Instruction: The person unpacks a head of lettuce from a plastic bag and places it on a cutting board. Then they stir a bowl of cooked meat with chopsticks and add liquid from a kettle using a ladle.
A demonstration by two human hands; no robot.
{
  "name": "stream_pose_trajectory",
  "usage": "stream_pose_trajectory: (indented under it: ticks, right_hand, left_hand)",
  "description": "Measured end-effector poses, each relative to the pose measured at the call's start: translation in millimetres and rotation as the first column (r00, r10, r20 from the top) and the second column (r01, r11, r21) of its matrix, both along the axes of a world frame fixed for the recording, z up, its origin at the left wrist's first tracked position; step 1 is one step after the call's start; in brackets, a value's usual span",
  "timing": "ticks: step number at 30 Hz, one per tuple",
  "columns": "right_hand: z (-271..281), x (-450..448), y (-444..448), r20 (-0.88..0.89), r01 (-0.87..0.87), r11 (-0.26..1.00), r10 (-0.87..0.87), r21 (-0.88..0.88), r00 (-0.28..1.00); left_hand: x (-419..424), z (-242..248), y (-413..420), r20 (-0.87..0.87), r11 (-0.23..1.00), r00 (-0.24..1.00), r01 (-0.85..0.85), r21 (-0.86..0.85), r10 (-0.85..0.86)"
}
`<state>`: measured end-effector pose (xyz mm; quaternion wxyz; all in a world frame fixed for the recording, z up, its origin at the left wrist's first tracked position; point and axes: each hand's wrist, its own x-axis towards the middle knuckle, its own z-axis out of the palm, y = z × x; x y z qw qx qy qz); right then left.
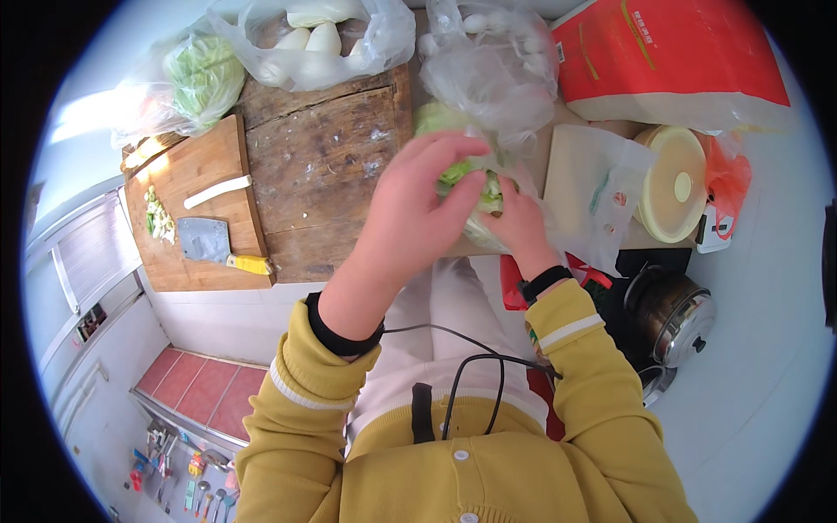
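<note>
My left hand is over a green leafy vegetable, thumb and fingers apart with nothing visible held between them. Part of the vegetable is hidden behind that hand. From the other side, my right hand has its thumb and fingertips on the leaves; whether it grips them I cannot tell. Clear plastic bag film lies around the vegetable. Left of my hands, a cleaver with a yellow handle rests on a wooden cutting board. On that board are a white stalk and chopped green-and-white pieces.
The board overlaps an old wooden tabletop. Behind it are a bagged cabbage and a bag of white vegetables. At right stand a red sack, a lidded round container and a metal pot. A black cable crosses my lap.
</note>
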<state>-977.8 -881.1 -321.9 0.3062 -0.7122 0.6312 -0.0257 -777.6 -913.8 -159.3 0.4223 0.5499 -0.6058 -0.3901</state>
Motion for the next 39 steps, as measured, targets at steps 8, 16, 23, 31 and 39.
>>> stream_pose_trajectory:
  ticks: [8,16,23,31,39]
  right_hand:
    - [-10,-5,13,-0.056,-0.011,0.998,0.007,-0.065,0.998]
    - [-10,-32,2,0.178,0.018,0.994,-0.038,0.112,0.983]
    - [11,-27,27,0.207,0.117,0.967,-0.07,-0.225,0.976]
    - [52,-36,14,0.191,0.302,0.933,-0.266,-0.197,0.945]
    - [84,-37,8,0.354,0.307,0.918,-0.208,-0.25,0.912]
  left_hand:
    - [-16,-19,66,0.065,0.96,0.974,-0.224,0.168,0.216]
    - [-57,-36,84,0.159,0.971,0.969,0.207,-0.116,-0.188]
    - [-50,-97,70,0.549,0.944,0.791,0.106,0.311,-0.27]
    - [-22,-91,93,0.552,0.75,0.567,0.195,0.632,-0.612]
    - [-39,-79,86,0.44,0.918,0.871,0.028,0.396,-0.217]
